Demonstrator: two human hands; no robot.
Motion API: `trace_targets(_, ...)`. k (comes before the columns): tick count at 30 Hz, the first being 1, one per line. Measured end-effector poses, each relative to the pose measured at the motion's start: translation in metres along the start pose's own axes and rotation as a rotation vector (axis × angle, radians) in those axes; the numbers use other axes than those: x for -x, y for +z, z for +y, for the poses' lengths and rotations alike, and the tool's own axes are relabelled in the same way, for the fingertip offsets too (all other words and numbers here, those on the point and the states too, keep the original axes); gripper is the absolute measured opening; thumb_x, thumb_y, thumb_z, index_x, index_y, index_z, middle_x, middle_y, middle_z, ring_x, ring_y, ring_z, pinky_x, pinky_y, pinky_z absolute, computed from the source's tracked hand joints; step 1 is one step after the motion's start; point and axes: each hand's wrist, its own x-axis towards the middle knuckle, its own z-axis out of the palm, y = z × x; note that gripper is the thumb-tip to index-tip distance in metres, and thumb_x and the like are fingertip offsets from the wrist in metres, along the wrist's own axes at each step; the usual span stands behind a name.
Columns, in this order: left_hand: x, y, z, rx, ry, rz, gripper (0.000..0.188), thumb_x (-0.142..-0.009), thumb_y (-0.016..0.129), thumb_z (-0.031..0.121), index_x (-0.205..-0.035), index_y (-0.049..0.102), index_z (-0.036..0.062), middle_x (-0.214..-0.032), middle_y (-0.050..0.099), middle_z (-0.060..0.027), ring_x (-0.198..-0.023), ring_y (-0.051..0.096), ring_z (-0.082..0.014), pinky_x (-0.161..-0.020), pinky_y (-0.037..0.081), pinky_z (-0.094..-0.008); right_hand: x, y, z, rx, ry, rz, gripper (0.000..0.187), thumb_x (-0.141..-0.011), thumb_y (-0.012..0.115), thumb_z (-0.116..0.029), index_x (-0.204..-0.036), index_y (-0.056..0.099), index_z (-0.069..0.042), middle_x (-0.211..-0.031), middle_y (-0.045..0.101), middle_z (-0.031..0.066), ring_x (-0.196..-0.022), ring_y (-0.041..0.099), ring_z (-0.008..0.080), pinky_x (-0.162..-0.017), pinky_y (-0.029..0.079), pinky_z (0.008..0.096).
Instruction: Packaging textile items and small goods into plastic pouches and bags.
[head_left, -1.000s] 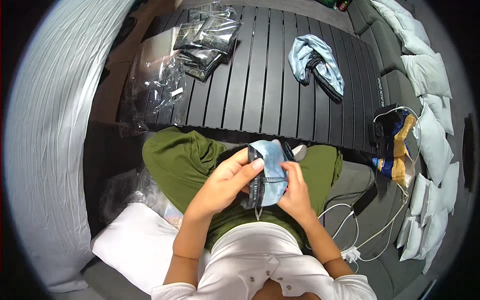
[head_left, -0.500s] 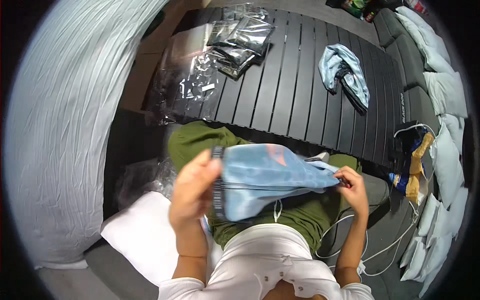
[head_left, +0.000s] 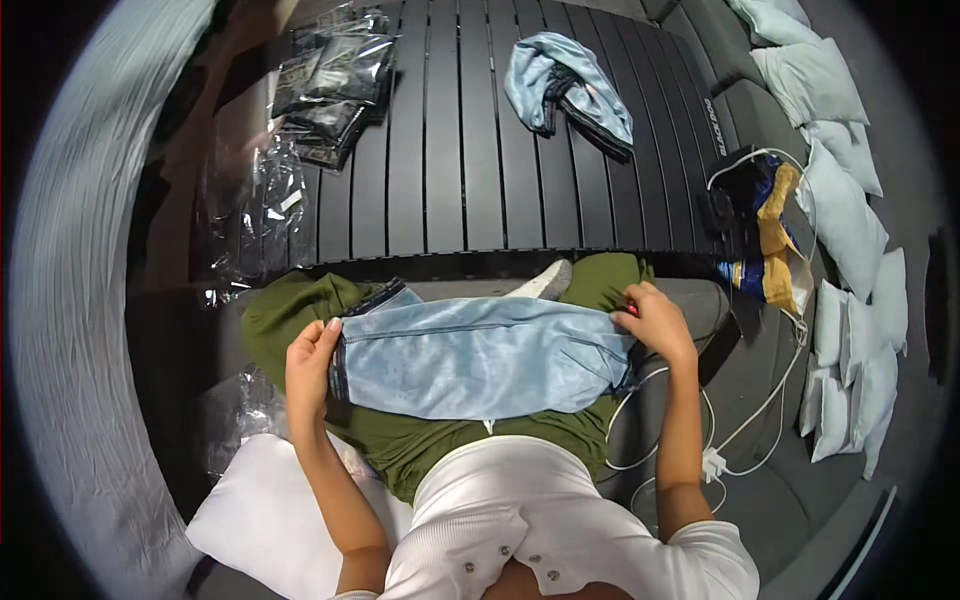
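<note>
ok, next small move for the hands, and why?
Probably smooth the cloth near the right hand: that end of the light-blue cloth looks creased, while the left hand pinches the flatter, black-banded end.

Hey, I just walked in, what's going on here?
A seated person holds a light-blue cloth garment with black trim spread over their green trousers: left hand pinching one end, right hand the other. A second, crumpled light-blue garment lies on the black slatted table, right of a pile of shiny plastic packets.
</note>
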Motion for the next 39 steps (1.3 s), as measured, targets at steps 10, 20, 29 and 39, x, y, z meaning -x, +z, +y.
trace_targets(10,-0.001,0.014,0.013,-0.333,0.019,0.059,0.022,-0.089,0.052,0.030,-0.071,0.050,0.0172,-0.057,0.030,0.0133,-0.048,0.024,0.0025,-0.043,0.018,-0.0158,0.066,0.025,0.022,-0.186,0.526,-0.033,0.048,-0.074,0.065,-0.039,-0.061,0.052,0.005,-0.050,0.050,0.0146,-0.046,0.052,0.0259,-0.048,0.038,0.0403)
trace_targets(20,0.034,-0.028,0.036,0.143,0.118,0.205,0.017,-0.089,0.052,0.017,-0.092,0.057,0.0011,-0.083,0.060,-0.0005,-0.075,0.056,-0.0064,-0.069,0.045,-0.0203,0.052,-0.018,0.005,-1.487,0.479,0.586,0.011,-0.086,0.057,-0.021,-0.088,0.053,-0.011,-0.066,0.054,-0.0041,-0.045,0.046,0.0048,-0.035,0.033,0.0189)
trace_targets(29,0.063,-0.046,0.035,0.173,0.236,0.360,0.018,-0.088,0.053,0.018,-0.093,0.059,0.0005,-0.079,0.059,0.0006,-0.065,0.053,-0.0040,-0.059,0.043,-0.0171,0.046,-0.045,-0.009,-1.463,0.287,0.565,0.022,-0.084,0.060,-0.024,-0.096,0.052,-0.006,-0.084,0.058,0.0013,-0.071,0.057,0.0096,-0.060,0.046,0.0233)
trace_targets(39,0.038,0.074,0.041,-0.174,0.531,-0.105,0.042,-0.092,0.041,0.036,-0.106,0.058,0.0002,-0.101,0.060,-0.0100,-0.094,0.056,-0.0180,-0.084,0.042,-0.0308,0.015,-0.053,-0.105,-1.354,0.155,-0.380,0.026,-0.067,0.073,-0.016,-0.080,0.053,-0.005,-0.073,0.052,-0.0041,-0.063,0.047,0.0038,-0.058,0.037,0.0194)
